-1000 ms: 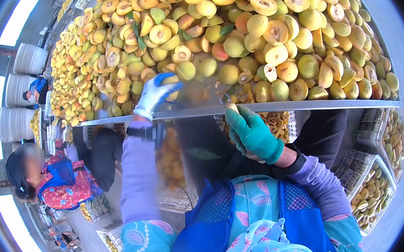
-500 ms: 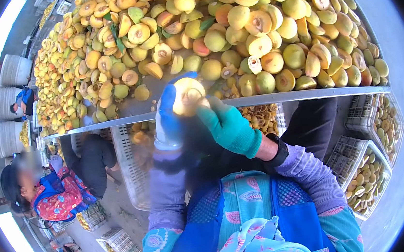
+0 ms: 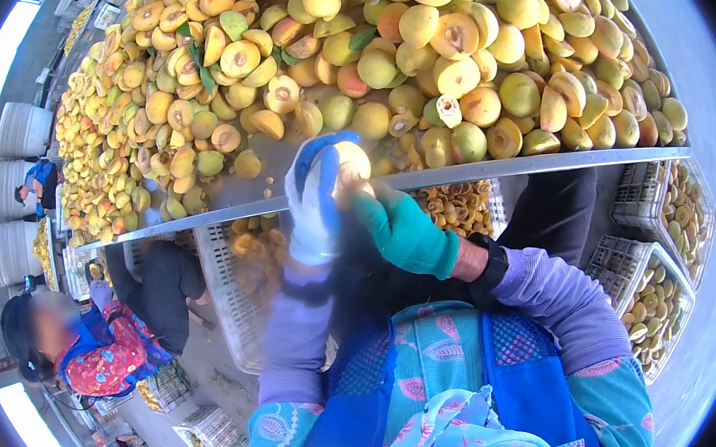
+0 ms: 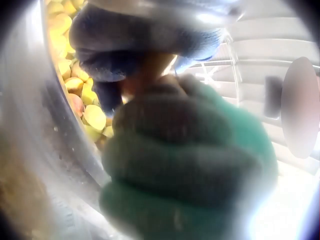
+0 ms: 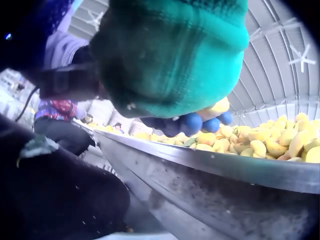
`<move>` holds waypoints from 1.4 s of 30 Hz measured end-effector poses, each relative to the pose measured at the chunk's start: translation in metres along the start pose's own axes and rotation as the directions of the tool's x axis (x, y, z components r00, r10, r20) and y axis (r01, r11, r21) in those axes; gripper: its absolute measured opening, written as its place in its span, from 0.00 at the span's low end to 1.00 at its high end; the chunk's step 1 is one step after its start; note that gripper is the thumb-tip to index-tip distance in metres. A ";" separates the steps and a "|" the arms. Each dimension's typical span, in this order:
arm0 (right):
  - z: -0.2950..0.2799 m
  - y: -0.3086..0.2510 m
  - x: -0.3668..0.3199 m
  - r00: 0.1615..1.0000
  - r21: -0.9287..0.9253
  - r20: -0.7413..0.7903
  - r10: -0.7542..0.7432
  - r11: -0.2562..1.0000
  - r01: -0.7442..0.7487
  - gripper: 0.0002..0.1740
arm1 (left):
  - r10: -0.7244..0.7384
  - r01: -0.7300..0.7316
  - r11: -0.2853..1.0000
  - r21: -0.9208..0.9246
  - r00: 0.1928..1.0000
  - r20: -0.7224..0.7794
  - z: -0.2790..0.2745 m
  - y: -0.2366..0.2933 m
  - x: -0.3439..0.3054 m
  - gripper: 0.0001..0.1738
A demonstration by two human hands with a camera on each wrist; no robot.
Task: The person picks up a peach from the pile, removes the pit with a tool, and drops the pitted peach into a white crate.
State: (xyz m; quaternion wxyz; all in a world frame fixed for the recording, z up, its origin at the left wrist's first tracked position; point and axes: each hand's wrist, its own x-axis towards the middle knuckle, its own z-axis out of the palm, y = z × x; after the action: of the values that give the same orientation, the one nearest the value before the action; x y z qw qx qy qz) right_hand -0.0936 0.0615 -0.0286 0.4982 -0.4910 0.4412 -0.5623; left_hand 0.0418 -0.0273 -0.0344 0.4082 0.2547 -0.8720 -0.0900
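A pale yellow peach [image 3: 354, 162] is held up just above the steel table's front rim [image 3: 542, 165]. My left hand [image 3: 317, 197], in a white glove with blue fingers, grips it from the left. My right hand [image 3: 401, 228], in a green glove, is curled tight against the fruit's lower right side. The left wrist view shows the green fist [image 4: 185, 165] pressed up under the peach [image 4: 150, 70], with the blue fingers [image 4: 145, 45] wrapped over it. In the right wrist view the green glove [image 5: 170, 55] hides most of the peach [image 5: 220, 107]. Anything inside the fist is hidden.
A deep pile of whole and halved peaches [image 3: 444, 43] covers the table. White slatted crates of fruit pieces [image 3: 460, 205] [image 3: 660, 315] stand below and to the right. An empty crate [image 3: 225, 279] sits under the rim. A seated person [image 3: 84, 336] works at the left, by white barrels [image 3: 13, 179].
My left hand took a peach from the pile and brought it back to the rim. My right hand rose from the rim to meet it and now closes on it.
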 end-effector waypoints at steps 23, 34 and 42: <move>-0.044 -0.030 0.028 0.997 -0.582 0.046 0.055 0.813 -0.018 0.21 | -0.621 0.721 0.486 -0.494 0.682 0.385 -0.021 0.025 0.043 0.23; -0.033 -0.021 0.005 0.994 -0.328 -0.106 -0.013 0.944 -0.023 0.21 | -0.646 0.570 0.496 -0.655 0.746 0.161 0.001 0.025 0.031 0.23; -0.028 -0.017 0.000 0.986 -0.172 -0.143 0.085 0.979 -0.110 0.20 | -0.628 0.486 0.530 -0.695 0.776 0.064 0.012 0.036 0.029 0.18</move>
State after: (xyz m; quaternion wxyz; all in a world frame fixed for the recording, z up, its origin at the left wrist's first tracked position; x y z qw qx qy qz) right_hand -0.1239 0.0638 -0.0153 0.4482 -0.4725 0.5460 -0.5270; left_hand 0.0037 -0.0126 -0.0100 0.5035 0.3608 -0.6038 -0.5017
